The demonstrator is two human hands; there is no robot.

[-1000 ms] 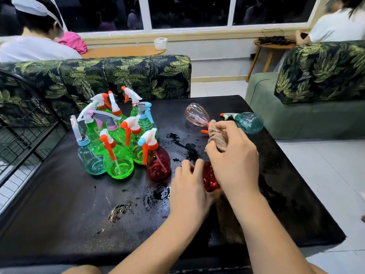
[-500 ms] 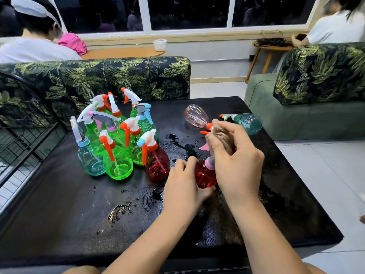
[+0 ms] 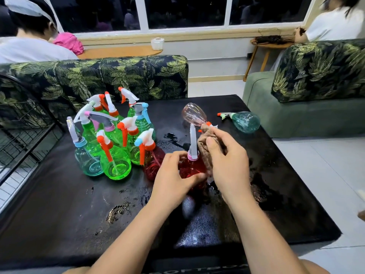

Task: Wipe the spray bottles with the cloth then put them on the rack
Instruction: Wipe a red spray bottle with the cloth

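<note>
The red spray bottle point(image 3: 192, 169) is upright near the middle of the black bench point(image 3: 59, 214), between the two hands, its base hidden behind them. The left hand point(image 3: 173, 181) curls fingers and thumb round the bottle's round belly from the left. The right hand point(image 3: 229, 167) clasps a bunched brown cloth point(image 3: 204, 147) and holds it against the bottle's right shoulder, just below the neck.

The bottle is translucent red plastic, bulbous, with a pale pink collar and a slim whitish spray head rising straight up. The cloth looks soft and nubbly. The bench top is matte black, with wet, glossy patches around the hands.

To the left stands a tight cluster of bottles point(image 3: 116, 161), green, teal and red, with white, orange and blue trigger heads. Farther off, a clear pink bottle point(image 3: 194, 114) and a teal bottle point(image 3: 245, 122) lie on their sides. A black wire rack point(image 3: 21, 127) stands at the left edge.
</note>
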